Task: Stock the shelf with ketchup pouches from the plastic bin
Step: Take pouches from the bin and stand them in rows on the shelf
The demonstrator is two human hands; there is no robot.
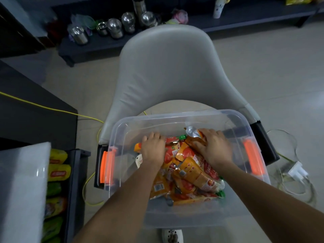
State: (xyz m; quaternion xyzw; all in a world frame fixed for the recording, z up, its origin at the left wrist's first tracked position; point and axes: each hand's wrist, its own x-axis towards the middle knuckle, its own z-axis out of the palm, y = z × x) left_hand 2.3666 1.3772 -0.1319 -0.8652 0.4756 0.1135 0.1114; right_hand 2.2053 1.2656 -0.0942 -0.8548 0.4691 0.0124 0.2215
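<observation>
**Soft, slippery pouches, best pinched at the body**

Left hand (153,149) and right hand (213,149) curled down onto ketchup pouches (191,172); grip unclear. Heaped beneath both palms inside plastic bin (175,116). Probably squashy, light; avoid crinkly edges.

Bin (175,118) on chair (164,67) seat, frame centre. Pouches (191,172) in bin, heaped toward 3 o'clock side. Both hands in bin on heap: left hand (153,149) at 9 o'clock, right hand (213,148) at 3 o'clock. Shelf (77,165) at 8 o'clock of bin. Steel pots (114,28) at 11 o'clock, behind chair. Cable (52,109) on floor at 9 o'clock.
</observation>
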